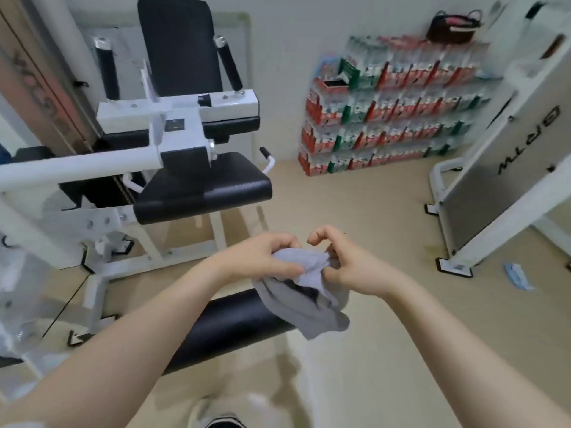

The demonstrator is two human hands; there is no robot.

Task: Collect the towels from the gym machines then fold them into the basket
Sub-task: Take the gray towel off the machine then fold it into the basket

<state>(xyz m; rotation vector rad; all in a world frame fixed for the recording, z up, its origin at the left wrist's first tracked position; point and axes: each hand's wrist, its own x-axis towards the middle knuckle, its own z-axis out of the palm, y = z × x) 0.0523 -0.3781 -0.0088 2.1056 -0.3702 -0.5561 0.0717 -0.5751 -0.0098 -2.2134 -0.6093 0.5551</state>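
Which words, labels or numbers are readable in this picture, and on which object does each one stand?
"GYM": black letters running sideways on the grey panel of the right machine.
Red-brown lettering on the left wall panel: too blurred to read.
Print on the stacked bottle packs: too small and blurred.
Towel, held by both hands: no text visible.

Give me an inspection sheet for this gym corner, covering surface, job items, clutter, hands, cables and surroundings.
Surface: beige floor, no table.
Job's things: one grey towel, bunched, held in the air over a black roller pad; dark basket atop the stacked packs.
Clutter: blue packet on the floor at right.
Hands: left hand and right hand both grip the towel.
Cables: thin machine cable at left.
Surroundings: white gym machine with black seat; bottled-drink packs against the wall.
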